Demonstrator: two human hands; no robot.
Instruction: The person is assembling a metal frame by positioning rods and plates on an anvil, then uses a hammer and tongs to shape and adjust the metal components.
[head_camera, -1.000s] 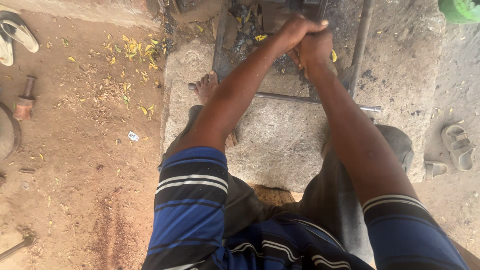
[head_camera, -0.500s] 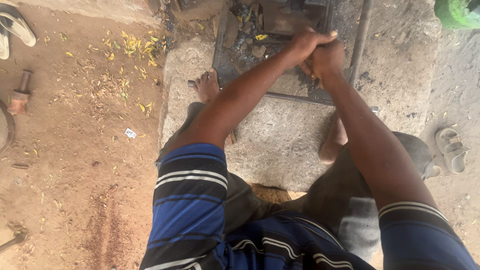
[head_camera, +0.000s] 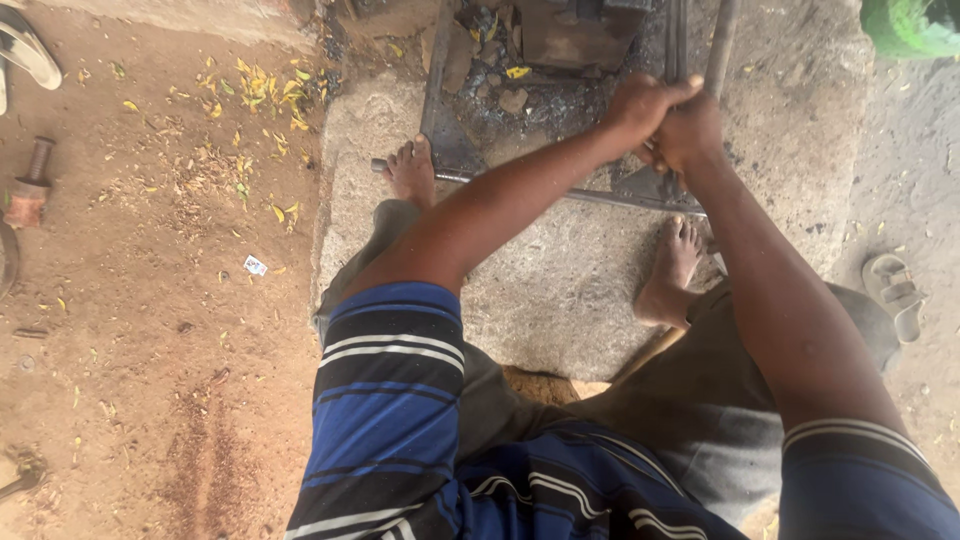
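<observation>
The upright metal rod stood at the far edge of the concrete slab beside the dark metal frame, both hands, left hand and right hand, clamped on it, now shifted rightward with both bare feet braced.

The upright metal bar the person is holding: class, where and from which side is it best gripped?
Grip the upright metal bar on its bare shaft, about where the left hand and right hand stack now, coming from the near side. It is slim and round, so fingers can wrap it; its base sits among the metal frame, probably awkward to reach.
</observation>
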